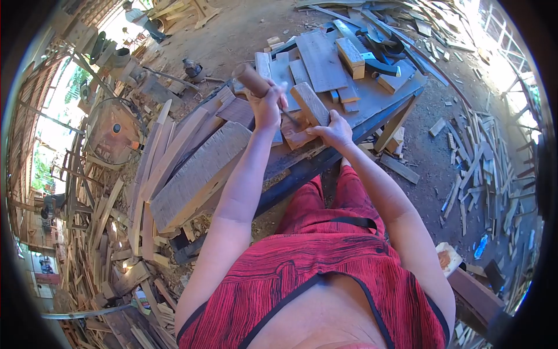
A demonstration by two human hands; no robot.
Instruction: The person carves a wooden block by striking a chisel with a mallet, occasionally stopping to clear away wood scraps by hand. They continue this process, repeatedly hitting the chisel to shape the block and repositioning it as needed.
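Note:
My left hand (268,106) is closed around a chisel-like tool (250,78) with a thick, round wooden handle. Its thin dark shaft slants down to a reddish-brown wood piece (295,138) at the near edge of the workbench. My right hand (336,131) grips the lower end of a rectangular wooden block (310,103), which tilts up and away from me. The thumb of that hand lies close over the reddish wood. Whether the block and that piece are joined cannot be made out.
On the workbench (372,113) lie flat boards (322,61), a wood block (350,57) and a handsaw with a dark and blue handle (381,65). Long beams (200,174) lean at the left. Scrap wood (474,168) litters the ground. A person (142,20) stands far off.

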